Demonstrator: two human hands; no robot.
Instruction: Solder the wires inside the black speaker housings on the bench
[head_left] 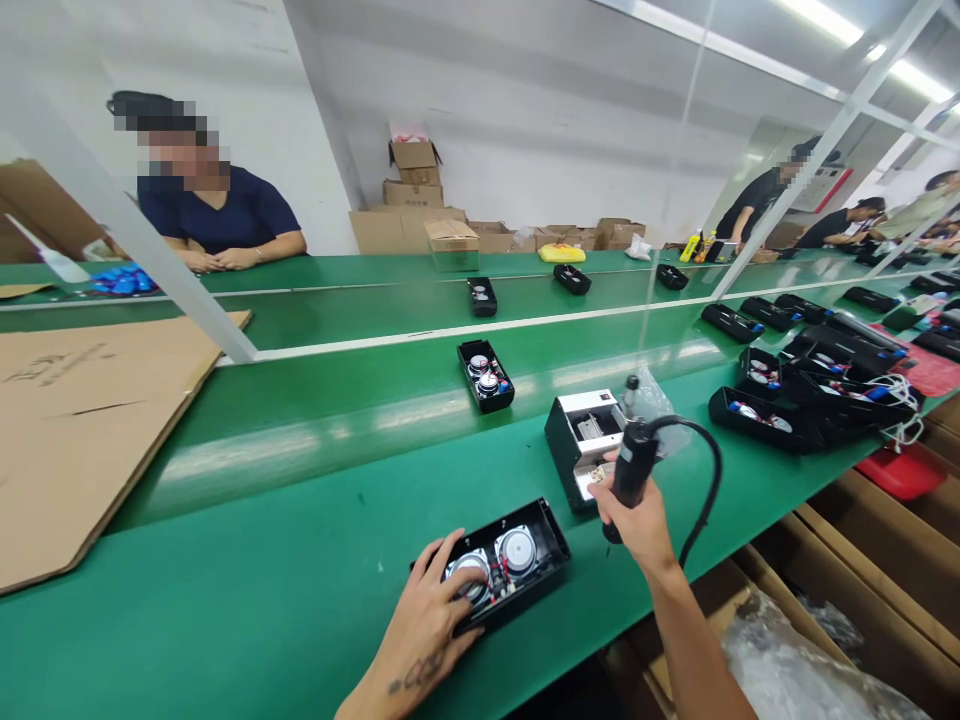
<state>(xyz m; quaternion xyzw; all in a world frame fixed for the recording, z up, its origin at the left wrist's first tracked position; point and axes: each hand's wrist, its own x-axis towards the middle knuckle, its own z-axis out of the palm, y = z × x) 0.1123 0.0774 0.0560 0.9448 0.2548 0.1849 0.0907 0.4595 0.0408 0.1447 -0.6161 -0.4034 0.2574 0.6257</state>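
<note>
An open black speaker housing with two round silver drivers lies on the green table near the front edge. My left hand rests on its left end, fingers spread over the left driver. My right hand is closed round a black corded tool, held upright to the right of the housing. Just behind that hand stands a small black-and-white box-shaped unit. The tool's black cable loops to the right and down.
Another open housing sits on the green conveyor; more ride further back. Several black housings are piled at right. Flat cardboard lies at left. A person in dark blue sits across. Cartons are below the table edge.
</note>
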